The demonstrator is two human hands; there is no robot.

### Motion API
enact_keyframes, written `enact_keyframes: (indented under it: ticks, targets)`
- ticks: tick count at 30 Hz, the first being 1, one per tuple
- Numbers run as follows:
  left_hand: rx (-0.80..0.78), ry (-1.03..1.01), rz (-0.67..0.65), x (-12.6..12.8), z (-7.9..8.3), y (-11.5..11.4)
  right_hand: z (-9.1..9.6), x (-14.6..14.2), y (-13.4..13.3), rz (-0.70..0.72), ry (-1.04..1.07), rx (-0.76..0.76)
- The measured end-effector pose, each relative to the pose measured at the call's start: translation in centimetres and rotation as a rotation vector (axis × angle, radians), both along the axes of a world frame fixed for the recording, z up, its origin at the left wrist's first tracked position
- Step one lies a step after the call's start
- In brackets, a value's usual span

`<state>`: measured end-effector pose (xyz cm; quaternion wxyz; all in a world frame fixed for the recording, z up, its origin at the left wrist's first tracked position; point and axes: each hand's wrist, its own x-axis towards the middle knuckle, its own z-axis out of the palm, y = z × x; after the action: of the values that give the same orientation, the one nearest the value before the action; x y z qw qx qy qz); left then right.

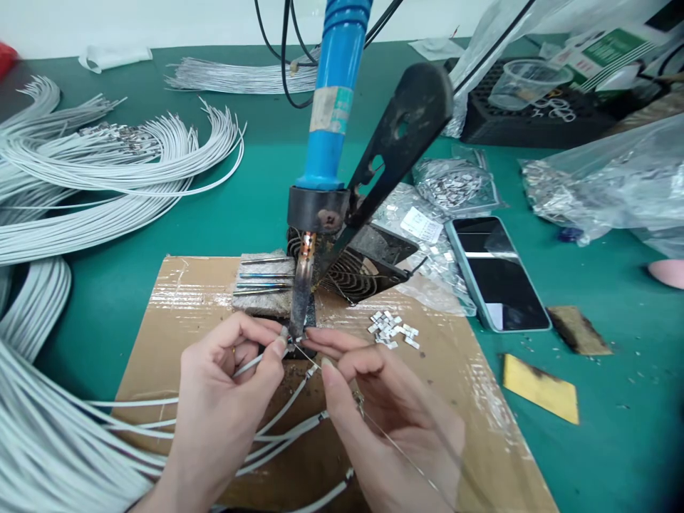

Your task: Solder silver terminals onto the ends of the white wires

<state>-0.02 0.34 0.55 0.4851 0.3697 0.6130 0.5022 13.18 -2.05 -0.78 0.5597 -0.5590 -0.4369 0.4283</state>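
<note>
A blue-handled soldering iron (325, 135) stands tip-down in a black metal holder (395, 142). Right at its tip, my left hand (229, 385) pinches the end of a white cable (249, 365), where a small metal piece shows. My right hand (390, 413) holds a thin strand of solder wire (395, 445) between thumb and fingers, and the strand runs up to the tip. Fingers partly cover the contact point. Under and between my hands lie several other white cables (288, 406) with small metal ends.
Bundles of white cables (133, 171) fill the left side. A cardboard sheet (176, 306) covers the green table (256, 142). Small metal pieces (392, 329), a phone (499, 274), a yellow sponge (539, 388), a small fan (363, 263) and bags of parts (454, 182) lie to the right.
</note>
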Motion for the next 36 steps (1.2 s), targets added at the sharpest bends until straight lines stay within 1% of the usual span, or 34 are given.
enact_keyframes:
  ticks: [4, 7, 11, 22, 36]
  targets:
    - [-0.009, -0.004, 0.018, 0.01, 0.01, -0.03, -0.18, 0.03, -0.02, 0.006, -0.004, -0.002]
    - [-0.011, 0.007, -0.004, -0.12, -0.21, 0.01, -0.22, 0.03, -0.04, 0.009, 0.001, -0.03]
    - [-0.005, 0.009, -0.012, -0.2, -0.44, -0.02, -0.2, 0.0, -0.02, 0.002, -0.002, -0.026]
    - [-0.004, 0.031, 0.004, -0.06, -0.29, -0.19, -0.16, 0.02, -0.01, -0.023, -0.039, -0.016]
    - [-0.001, -0.004, -0.007, -0.23, -0.19, -0.37, -0.06, -0.09, 0.01, -0.018, 0.005, -0.019]
